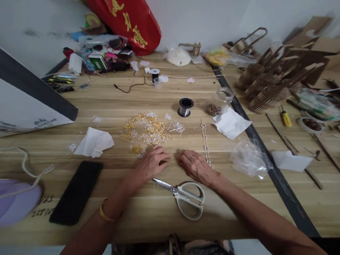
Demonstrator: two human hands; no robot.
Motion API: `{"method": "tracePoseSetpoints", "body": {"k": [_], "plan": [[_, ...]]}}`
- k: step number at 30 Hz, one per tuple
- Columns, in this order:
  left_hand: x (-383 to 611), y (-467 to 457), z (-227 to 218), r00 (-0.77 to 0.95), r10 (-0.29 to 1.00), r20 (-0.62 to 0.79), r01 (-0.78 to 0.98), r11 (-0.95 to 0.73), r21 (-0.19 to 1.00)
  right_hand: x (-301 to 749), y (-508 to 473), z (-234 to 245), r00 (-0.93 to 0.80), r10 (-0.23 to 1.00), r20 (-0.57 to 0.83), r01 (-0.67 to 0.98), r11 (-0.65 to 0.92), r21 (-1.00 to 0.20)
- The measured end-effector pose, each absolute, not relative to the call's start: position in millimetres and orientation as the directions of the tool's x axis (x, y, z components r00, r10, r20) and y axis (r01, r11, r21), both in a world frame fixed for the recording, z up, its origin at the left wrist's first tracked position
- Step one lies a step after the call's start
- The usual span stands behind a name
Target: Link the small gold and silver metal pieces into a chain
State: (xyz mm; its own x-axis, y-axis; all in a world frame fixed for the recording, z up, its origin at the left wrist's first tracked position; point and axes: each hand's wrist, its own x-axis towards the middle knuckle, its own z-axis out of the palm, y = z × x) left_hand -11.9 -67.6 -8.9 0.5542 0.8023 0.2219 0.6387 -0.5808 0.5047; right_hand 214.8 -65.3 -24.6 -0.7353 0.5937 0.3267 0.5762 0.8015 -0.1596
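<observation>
My left hand [155,161] rests on the table at the near edge of a pile of small gold and silver beads or findings [150,130]. Its fingers are loosely bent, the thumb apart from them, with nothing visible in them. Across a small gap, my right hand [195,165] lies palm down, fingers together and slightly curved; what is under them is hidden. Just beside it runs a beaded chain [205,141]. White-handled scissors [187,196] lie below both hands, blades slightly apart and pointing left.
A wire spool [185,107] and a glass jar of beads [220,102] stand beyond the hands. A black phone [76,193] and crumpled paper [94,142] lie left. Clear plastic bags [249,158] lie right, with small woven baskets [260,91] farther back.
</observation>
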Motion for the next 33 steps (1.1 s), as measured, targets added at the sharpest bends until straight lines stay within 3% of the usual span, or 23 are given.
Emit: {"method": "tracePoseSetpoints", "body": {"k": [6, 13, 18, 26, 33], "plan": [[-3.7, -72.0, -6.0, 0.592, 0.782, 0.195, 0.643, -0.604, 0.471, 216.1, -62.1, -30.8, -0.737, 0.588, 0.332, 0.549, 0.808, -0.213], [-0.8, -71.5, -9.3, 0.611, 0.765, 0.203, 0.656, -0.633, 0.411, 219.5, -59.2, -28.7, -0.701, 0.625, 0.344, 0.499, 0.774, -0.39], [-1.6, -71.4, -9.5, 0.618, 0.759, 0.205, 0.67, -0.644, 0.369, 220.5, -58.1, -27.2, -0.687, 0.63, 0.361, 0.464, 0.763, -0.449], [-3.8, -69.3, -10.1, 0.573, 0.794, 0.204, 0.666, -0.596, 0.449, 222.1, -58.4, -28.3, -0.658, 0.664, 0.356, 0.462, 0.729, -0.505], [-0.5, -68.3, -11.7, 0.472, 0.842, 0.263, 0.629, -0.53, 0.569, 221.7, -60.3, -25.9, -0.682, 0.651, 0.332, 0.501, 0.747, -0.437]]}}
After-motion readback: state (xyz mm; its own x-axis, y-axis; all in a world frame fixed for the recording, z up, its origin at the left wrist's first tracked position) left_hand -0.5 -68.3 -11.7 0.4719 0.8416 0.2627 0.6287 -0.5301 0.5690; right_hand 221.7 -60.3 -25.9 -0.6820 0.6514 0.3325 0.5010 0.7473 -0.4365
